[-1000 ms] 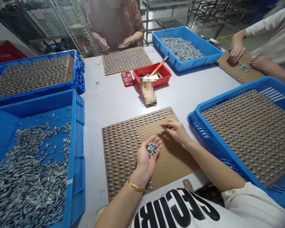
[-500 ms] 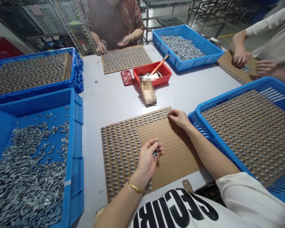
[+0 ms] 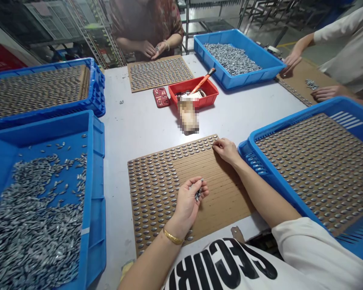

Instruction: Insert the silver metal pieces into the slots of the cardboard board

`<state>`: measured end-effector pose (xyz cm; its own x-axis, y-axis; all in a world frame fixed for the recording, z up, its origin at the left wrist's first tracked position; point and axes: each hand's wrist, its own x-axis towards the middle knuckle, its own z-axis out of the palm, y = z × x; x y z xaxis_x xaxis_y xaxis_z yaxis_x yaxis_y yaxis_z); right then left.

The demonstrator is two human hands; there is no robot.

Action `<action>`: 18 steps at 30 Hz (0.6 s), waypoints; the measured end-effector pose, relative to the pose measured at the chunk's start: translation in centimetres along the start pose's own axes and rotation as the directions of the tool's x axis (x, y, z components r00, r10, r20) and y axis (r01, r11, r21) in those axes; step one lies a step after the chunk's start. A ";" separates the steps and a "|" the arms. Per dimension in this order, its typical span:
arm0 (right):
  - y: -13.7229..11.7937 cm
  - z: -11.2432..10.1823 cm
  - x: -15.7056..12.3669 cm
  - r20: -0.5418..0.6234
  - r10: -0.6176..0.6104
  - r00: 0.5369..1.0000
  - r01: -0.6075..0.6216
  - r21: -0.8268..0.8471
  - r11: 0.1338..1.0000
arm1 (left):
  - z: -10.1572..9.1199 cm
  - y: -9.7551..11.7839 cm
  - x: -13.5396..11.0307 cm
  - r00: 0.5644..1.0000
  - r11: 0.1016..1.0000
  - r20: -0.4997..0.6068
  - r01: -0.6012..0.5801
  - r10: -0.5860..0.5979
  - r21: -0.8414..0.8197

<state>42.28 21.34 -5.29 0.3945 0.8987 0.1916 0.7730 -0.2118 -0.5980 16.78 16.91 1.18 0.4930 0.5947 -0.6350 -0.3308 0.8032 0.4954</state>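
Left hand [image 3: 188, 198] curls round pieces [image 3: 198, 194], presumably to have them handy; right hand [image 3: 227, 150] pinches at the board [image 3: 220, 197], contents hidden.

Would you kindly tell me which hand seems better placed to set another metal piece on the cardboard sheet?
Probably the right: the right hand is at the cardboard sheet, beside its unfilled part. The left hand is curled around loose metal pieces, so it seems better suited to holding them.
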 end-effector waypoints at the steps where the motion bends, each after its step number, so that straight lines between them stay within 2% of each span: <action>1: -0.1 -0.1 0.0 -0.002 0.004 1.000 -0.004 0.012 1.000 | 0.0 0.0 0.0 1.000 1.000 0.000 -0.007 0.007 -0.002; 4: -0.6 -0.8 -0.2 -0.012 0.025 1.000 -0.024 0.071 0.997 | 0.0 0.0 0.1 1.000 1.000 -0.005 -0.026 0.026 -0.007; 7: -2.2 -1.6 -2.0 -0.019 0.047 0.999 -0.043 0.150 0.988 | 0.1 0.2 0.2 0.998 0.999 -0.024 -0.054 0.054 -0.001; 9: -3.9 -2.1 -4.1 0.058 0.052 0.997 -0.066 0.265 0.962 | 0.1 0.2 0.4 0.996 0.997 -0.038 -0.076 0.076 -0.004; 11: -5.8 -2.3 -6.5 0.308 0.050 0.950 -0.214 0.525 0.824 | 0.1 0.2 0.5 0.995 0.995 -0.042 -0.095 0.095 -0.009; 13: -7.6 -2.3 -8.4 0.488 -0.022 0.873 -0.351 0.657 0.667 | 0.2 0.2 0.5 0.994 0.995 -0.039 -0.103 0.102 -0.016; 15: -8.8 -2.1 -9.5 0.522 -0.076 0.850 -0.393 0.723 0.568 | 0.1 0.2 0.5 0.995 0.995 -0.030 -0.097 0.096 -0.026; 18: -9.9 -1.8 -10.2 0.469 -0.079 0.879 -0.370 0.778 0.507 | 0.1 0.1 0.5 0.997 0.996 -0.014 -0.079 0.079 -0.038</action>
<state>31.49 13.59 0.09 0.0526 0.9874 -0.1496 -0.1407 -0.1410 -0.9800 17.05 17.30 0.98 0.4541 0.6565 -0.6023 -0.3988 0.7543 0.5215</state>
